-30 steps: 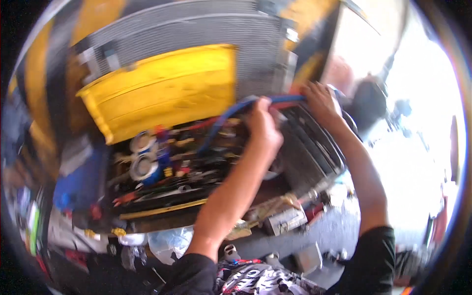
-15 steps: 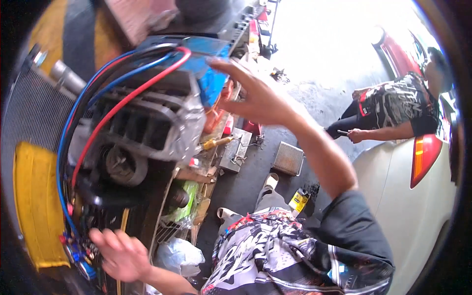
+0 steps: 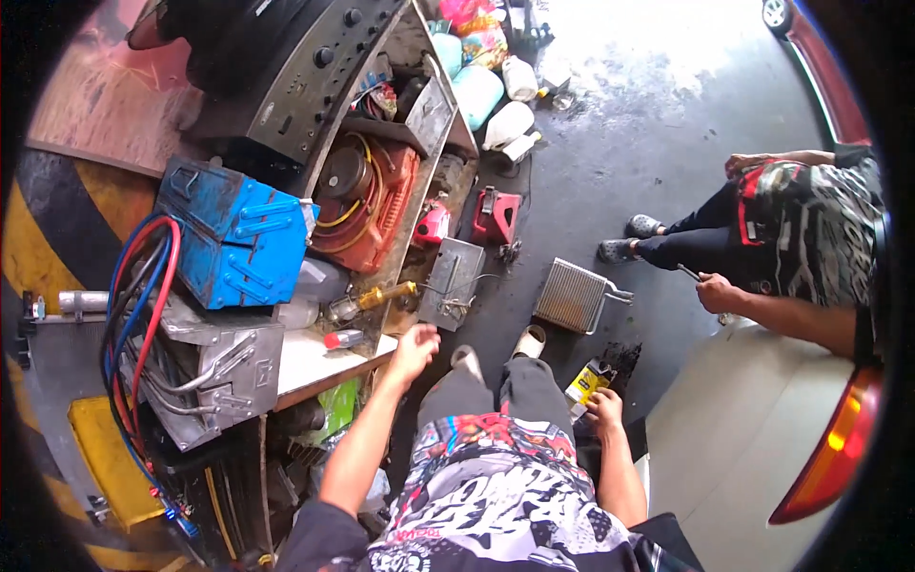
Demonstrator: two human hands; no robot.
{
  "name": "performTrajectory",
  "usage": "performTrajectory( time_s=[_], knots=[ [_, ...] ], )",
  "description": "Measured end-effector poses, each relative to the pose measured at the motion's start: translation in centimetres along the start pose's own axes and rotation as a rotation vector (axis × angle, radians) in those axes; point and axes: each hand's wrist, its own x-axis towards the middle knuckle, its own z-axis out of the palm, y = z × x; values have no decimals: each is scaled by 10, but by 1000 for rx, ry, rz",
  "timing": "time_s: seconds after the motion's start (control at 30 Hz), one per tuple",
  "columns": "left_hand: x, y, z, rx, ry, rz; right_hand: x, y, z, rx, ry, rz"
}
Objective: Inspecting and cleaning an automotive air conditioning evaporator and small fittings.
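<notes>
My left hand (image 3: 416, 355) hangs by the front edge of the wooden bench (image 3: 329, 374), its fingers loosely bent, with nothing visible in them. Low at my other side, my right hand (image 3: 604, 408) has slightly curled fingers and overlaps a yellow and black package (image 3: 583, 383) in the view; no grip on it shows. A grey metal toolbox (image 3: 250, 367) lies to my left, with red, blue and black hoses (image 3: 152, 315) draped over it. Behind it is a blue metal toolbox (image 3: 253, 238). A red-handled tool (image 3: 343, 339) lies on the bench near my left hand.
A finned metal core (image 3: 570, 296) and a grey metal box (image 3: 452, 283) are on the floor ahead. A black amplifier (image 3: 319, 81) sits far left. Another person (image 3: 791, 229) stands at right, beside a pale car (image 3: 739, 419). Jugs (image 3: 477, 93) stand farther off.
Both hands have come away from the hoses and metal toolbox toward my body. The view has shifted, bringing the blue toolbox and amplifier fully into sight.
</notes>
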Motion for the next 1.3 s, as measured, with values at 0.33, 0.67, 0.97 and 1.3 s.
performTrajectory(
  time_s=[0.33,0.67,0.97,1.3],
  knots=[
    [253,140,-134,-644,660,-109,-3,-6,-19,12,149,76],
    [374,176,-194,-983,722,-423,13,31,-3,-41,284,179],
    [333,164,-179,-905,785,-48,50,-109,111,29,118,-69],
    [192,104,6,-359,-34,-62,66,-180,163,103,-128,-291]
  ],
)
